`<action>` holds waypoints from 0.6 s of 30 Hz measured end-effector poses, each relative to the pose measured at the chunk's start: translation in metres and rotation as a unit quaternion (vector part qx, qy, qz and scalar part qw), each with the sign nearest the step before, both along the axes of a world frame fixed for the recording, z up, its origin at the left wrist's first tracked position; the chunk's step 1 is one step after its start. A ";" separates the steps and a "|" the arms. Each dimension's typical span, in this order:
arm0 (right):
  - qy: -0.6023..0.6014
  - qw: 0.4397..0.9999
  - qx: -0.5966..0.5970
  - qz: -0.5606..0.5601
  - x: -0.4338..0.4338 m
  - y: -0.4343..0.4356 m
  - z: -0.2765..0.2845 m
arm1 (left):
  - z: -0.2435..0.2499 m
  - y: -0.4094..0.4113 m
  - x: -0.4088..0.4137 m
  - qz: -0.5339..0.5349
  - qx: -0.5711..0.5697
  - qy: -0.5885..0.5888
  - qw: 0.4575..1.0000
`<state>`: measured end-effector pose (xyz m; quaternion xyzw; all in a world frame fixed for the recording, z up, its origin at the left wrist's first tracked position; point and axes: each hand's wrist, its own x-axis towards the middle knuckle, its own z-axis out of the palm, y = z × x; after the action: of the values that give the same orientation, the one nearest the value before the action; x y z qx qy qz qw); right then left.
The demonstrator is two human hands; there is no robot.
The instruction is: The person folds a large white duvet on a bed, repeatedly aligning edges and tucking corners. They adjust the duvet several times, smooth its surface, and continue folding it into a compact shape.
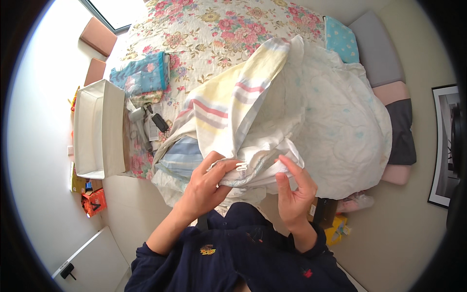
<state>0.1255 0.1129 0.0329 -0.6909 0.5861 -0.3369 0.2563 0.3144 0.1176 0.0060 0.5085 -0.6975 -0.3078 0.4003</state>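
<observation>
My left hand [209,182] grips the gathered edge of a pale fabric cover [251,179], its fingers bent around the cloth. A small white plastic clip [241,166] lies against the fabric by its fingertips. Just right of it, my right hand [297,191] has its thumb and index finger apart, near a white fold of the cloth. From my left hand a striped yellow, red and grey cloth [219,106] spreads up over the bed. A blue striped fabric [182,155] shows beneath it. To the right lies a crumpled white quilt [343,127] with faint blue marks.
The bed has a floral bedspread [240,29]. At left are a white fabric storage box [115,127], folded blue textiles [140,75], a black case [159,122] and a grey handheld appliance [138,116]. Cushions [379,47] line the right side, near a framed picture [436,146].
</observation>
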 end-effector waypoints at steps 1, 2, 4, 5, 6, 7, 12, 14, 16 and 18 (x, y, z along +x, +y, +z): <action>0.016 0.999 -0.019 -0.027 0.003 -0.004 0.011 | 0.005 0.003 0.002 -0.007 -0.002 0.001 1.000; 0.063 0.997 0.018 -0.029 0.006 -0.004 0.023 | 0.011 0.007 0.003 -0.011 -0.002 -0.002 1.000; 0.153 0.984 0.089 -0.032 0.010 -0.003 0.039 | 0.014 0.013 0.007 0.006 0.000 -0.025 1.000; 0.135 0.990 0.043 -0.011 0.012 0.000 0.042 | 0.015 0.015 0.009 0.015 0.001 -0.035 0.999; 0.115 0.993 -0.001 0.008 0.013 0.003 0.044 | 0.011 0.018 0.009 0.019 -0.006 -0.050 0.999; 0.095 0.994 -0.044 0.028 0.015 0.007 0.046 | 0.010 0.018 0.007 0.019 -0.014 -0.055 0.998; -0.116 0.987 0.092 0.069 0.047 -0.008 0.001 | 0.001 0.012 0.001 0.038 0.001 -0.036 0.999; -0.199 0.964 0.167 0.062 0.046 -0.014 -0.005 | 0.000 0.006 0.003 0.043 0.034 -0.011 0.998; -0.276 0.925 0.257 0.035 0.045 -0.019 -0.011 | -0.003 0.000 0.006 0.034 0.069 0.033 0.996; -0.348 0.895 0.279 0.013 0.044 -0.024 -0.023 | -0.004 -0.004 0.009 0.025 0.138 0.092 0.986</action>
<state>0.1694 0.0894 0.0095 -0.4371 0.5201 -0.3756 0.6304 0.3233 0.1136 0.0019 0.5457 -0.5953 -0.4363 0.3969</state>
